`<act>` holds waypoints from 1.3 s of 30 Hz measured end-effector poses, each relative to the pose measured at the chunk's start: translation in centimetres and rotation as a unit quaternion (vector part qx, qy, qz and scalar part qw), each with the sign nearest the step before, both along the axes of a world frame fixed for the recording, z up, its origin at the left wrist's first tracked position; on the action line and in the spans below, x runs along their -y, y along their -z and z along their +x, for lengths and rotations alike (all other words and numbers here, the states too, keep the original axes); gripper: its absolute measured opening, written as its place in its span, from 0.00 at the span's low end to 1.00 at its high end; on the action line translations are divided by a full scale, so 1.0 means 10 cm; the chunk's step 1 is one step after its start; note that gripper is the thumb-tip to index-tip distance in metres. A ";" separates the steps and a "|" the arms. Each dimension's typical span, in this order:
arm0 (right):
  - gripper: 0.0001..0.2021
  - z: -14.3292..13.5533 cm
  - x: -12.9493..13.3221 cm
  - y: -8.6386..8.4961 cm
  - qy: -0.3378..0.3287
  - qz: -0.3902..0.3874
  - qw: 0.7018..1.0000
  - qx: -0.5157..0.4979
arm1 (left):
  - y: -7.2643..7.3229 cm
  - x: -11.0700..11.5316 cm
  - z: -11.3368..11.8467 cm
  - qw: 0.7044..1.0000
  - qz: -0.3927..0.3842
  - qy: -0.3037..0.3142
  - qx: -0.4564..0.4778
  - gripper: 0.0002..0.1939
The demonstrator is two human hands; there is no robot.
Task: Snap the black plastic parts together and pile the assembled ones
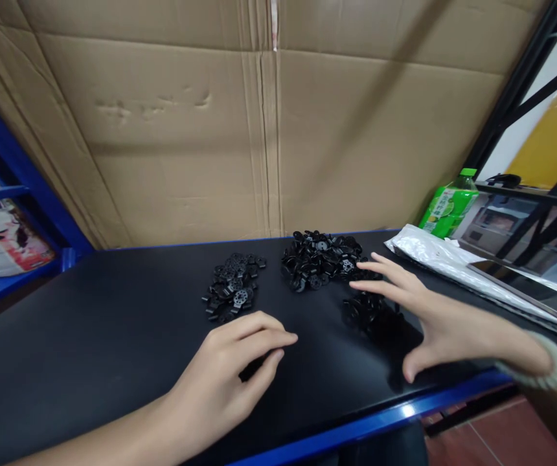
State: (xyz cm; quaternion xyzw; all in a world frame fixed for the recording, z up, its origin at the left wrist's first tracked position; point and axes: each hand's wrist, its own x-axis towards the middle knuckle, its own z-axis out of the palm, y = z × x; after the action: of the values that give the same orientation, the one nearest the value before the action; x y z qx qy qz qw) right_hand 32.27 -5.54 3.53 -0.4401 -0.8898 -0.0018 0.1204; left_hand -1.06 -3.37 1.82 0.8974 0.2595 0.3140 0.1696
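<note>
My left hand (234, 366) is low over the black table top, in front of the left pile of small black plastic parts (234, 285). Its fingers are curled together, with the thumb close to the index fingertip; anything between them is hidden. To the right, my right hand (434, 317) is spread, fingers apart and thumb away from them, with nothing visible in it. It hovers beside and partly over a small dark heap of black parts (363, 310). A larger pile of black round-headed parts (320, 259) lies behind, near my right fingertips.
A cardboard sheet (176, 142) stands along the table's back edge. On the right lie a white plastic package (434, 252) and a dark flat panel (535, 291). Behind them stands a green bottle (451, 204). Blue shelf framing (26, 188) rises at left.
</note>
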 end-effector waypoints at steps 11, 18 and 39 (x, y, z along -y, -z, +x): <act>0.37 -0.33 -0.40 0.31 -0.033 0.129 0.991 0.005 | 0.05 0.03 0.04 0.999 0.006 0.033 0.025 0.15; 0.23 -0.41 -0.44 0.26 -0.090 0.138 0.984 -0.062 | 0.08 0.02 0.02 0.999 0.001 0.039 0.021 0.15; 0.14 -1.48 -0.07 0.21 -0.065 -0.231 0.835 -0.495 | 0.00 -0.03 0.04 0.918 -0.240 -0.126 0.289 0.06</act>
State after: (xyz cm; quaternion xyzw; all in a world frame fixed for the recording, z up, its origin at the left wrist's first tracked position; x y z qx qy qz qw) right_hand 17.47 -4.81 1.48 -0.3383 -0.7124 0.4295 0.4399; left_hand -0.65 -3.04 1.78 0.6597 0.3778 0.5067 0.4067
